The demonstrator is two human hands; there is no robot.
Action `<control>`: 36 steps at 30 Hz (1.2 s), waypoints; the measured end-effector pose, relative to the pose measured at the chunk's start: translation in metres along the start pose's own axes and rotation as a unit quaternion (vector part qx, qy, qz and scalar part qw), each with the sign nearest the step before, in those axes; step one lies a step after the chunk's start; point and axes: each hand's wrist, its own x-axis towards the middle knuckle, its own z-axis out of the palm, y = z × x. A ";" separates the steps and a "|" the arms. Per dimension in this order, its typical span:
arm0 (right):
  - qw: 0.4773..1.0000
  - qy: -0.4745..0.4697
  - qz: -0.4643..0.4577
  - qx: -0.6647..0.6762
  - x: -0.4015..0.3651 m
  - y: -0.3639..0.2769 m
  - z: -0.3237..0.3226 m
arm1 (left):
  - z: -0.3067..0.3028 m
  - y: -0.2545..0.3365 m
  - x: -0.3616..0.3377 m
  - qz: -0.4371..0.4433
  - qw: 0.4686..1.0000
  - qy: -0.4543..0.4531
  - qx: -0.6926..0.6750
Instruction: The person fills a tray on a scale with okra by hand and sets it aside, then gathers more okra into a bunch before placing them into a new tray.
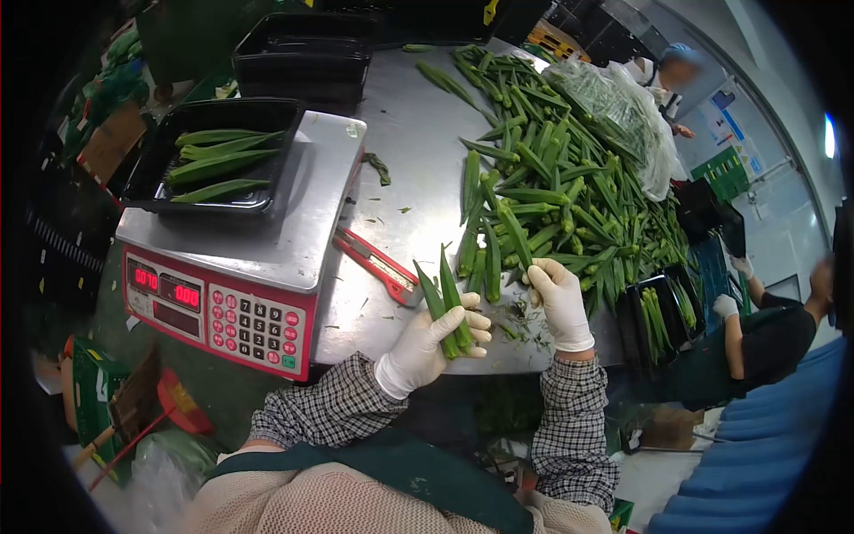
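Note:
My left hand (431,343), in a white glove, grips two long green okra pods (442,298) that point up and away from me. My right hand (559,298), also gloved, reaches into the near edge of a big okra pile (551,169) on the steel table (409,133) and closes on a pod (516,236) there. A black tray (147,169) with several okra pods sits on a red and silver scale (258,258) to my left.
A red-handled knife (378,265) lies between the scale and my hands. Stacked black trays (302,53) stand at the back. A clear plastic bag (623,116) rests on the pile's far right. Another person's gloved hands (728,303) work by trays at the right.

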 end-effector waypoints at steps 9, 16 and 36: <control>0.960 -0.077 0.076 0.257 -0.025 0.002 -0.004 | -0.005 -0.002 0.001 0.004 1.000 -0.011 0.012; 0.975 -0.153 0.026 0.160 -0.035 -0.003 -0.018 | -0.004 0.002 0.000 -0.026 0.998 -0.025 -0.059; 0.973 0.061 -0.103 -0.196 -0.014 0.025 0.026 | -0.001 -0.001 -0.002 -0.002 0.999 -0.029 -0.035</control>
